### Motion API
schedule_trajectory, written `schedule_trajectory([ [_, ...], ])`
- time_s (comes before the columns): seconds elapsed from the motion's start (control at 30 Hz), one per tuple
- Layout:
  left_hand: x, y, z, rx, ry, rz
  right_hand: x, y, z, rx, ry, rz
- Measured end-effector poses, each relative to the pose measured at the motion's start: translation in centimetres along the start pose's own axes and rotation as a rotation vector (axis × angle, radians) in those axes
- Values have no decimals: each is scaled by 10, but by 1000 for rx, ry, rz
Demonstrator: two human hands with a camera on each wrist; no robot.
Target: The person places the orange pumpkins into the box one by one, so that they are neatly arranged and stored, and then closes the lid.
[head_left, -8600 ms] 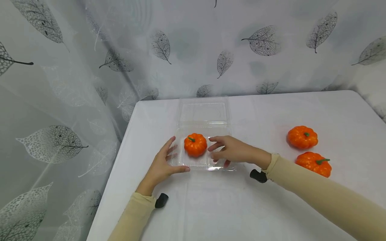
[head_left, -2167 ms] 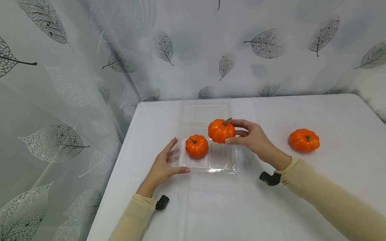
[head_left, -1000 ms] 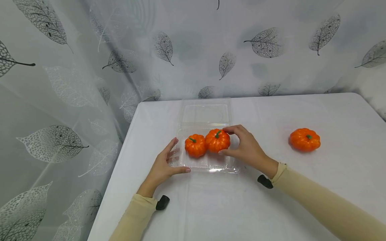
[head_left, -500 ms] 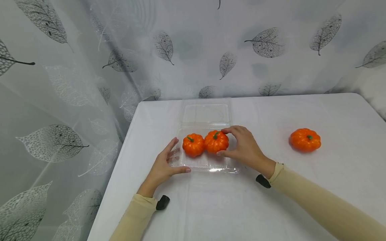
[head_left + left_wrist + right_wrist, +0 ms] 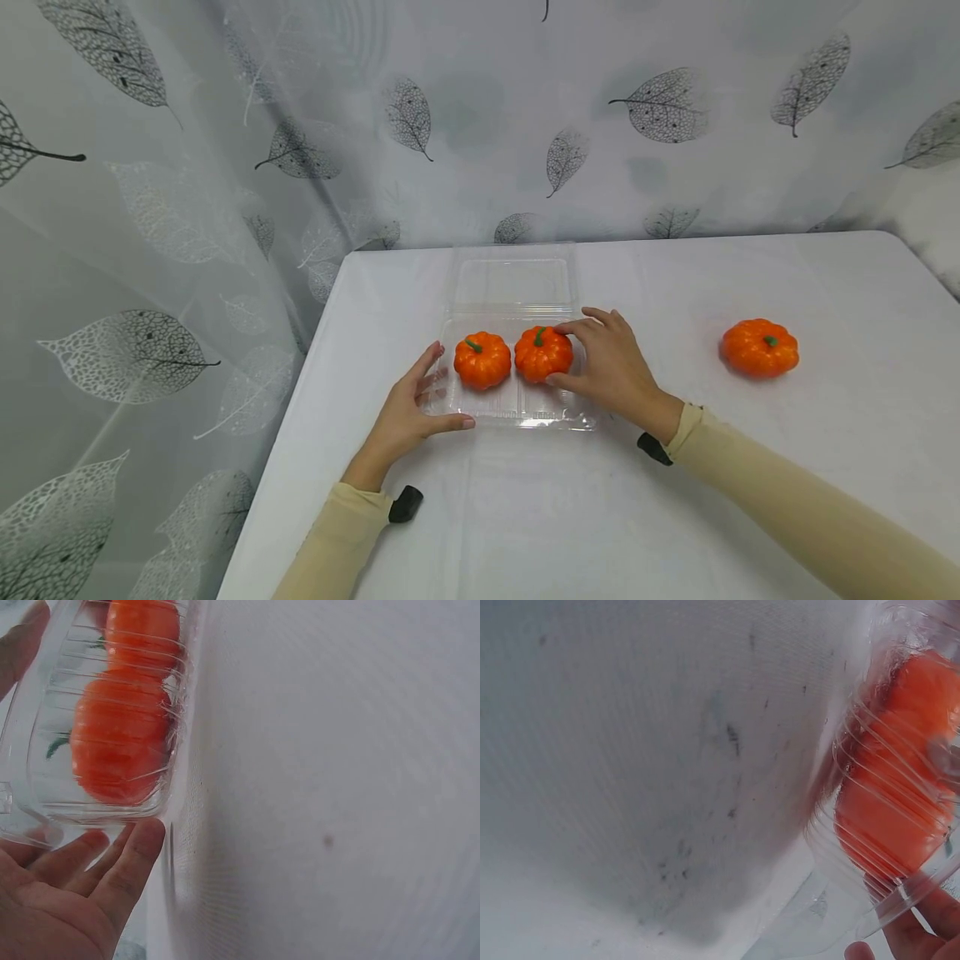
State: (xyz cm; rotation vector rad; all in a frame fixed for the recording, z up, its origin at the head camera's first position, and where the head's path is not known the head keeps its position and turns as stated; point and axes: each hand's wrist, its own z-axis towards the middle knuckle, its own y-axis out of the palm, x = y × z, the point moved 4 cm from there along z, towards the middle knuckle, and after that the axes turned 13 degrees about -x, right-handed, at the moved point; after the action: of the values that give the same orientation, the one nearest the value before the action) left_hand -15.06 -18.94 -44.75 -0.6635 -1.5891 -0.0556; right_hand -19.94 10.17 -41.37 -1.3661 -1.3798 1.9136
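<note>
Count from my end: three pumpkins, one clear plastic clamshell, two bare hands, two beige sleeves, two black wrist cameras, one table. All three pumpkins look alike: glossy orange, squat, deeply ribbed, each with a green stem. I have the left pumpkin and the middle pumpkin side by side in the clamshell base, a narrow gap between them on the head view. Left one's stem leans away and to the left; middle one's points away and slightly right. Third pumpkin sits directly on the table, well off to the right, short stem facing up. Clamshell lid is laid back flat on the far side, nothing in it. Right hand is on the middle pumpkin: grip pinching its right side, thumb near, index far. Left hand is at the left end of the base: grip spread, fingers along the end wall, thumb by the front edge. Both wrist views show me orange through the ribbed clear wall; stems only partly readable there. Leaf-print curtain behind the table.
</note>
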Motion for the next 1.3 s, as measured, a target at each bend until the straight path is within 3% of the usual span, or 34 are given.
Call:
schedule_trajectory([
  [0.57, -3, 0, -1, 4, 3, -18, -1, 2, 0, -1, 10, -63],
  [0.93, -2, 0, -2, 7, -1, -8, 1, 4, 0, -14, 3, -38],
  [1.3, -1, 0, -1, 2, 0, -7, 4, -3, -14, 24, -70, 157],
])
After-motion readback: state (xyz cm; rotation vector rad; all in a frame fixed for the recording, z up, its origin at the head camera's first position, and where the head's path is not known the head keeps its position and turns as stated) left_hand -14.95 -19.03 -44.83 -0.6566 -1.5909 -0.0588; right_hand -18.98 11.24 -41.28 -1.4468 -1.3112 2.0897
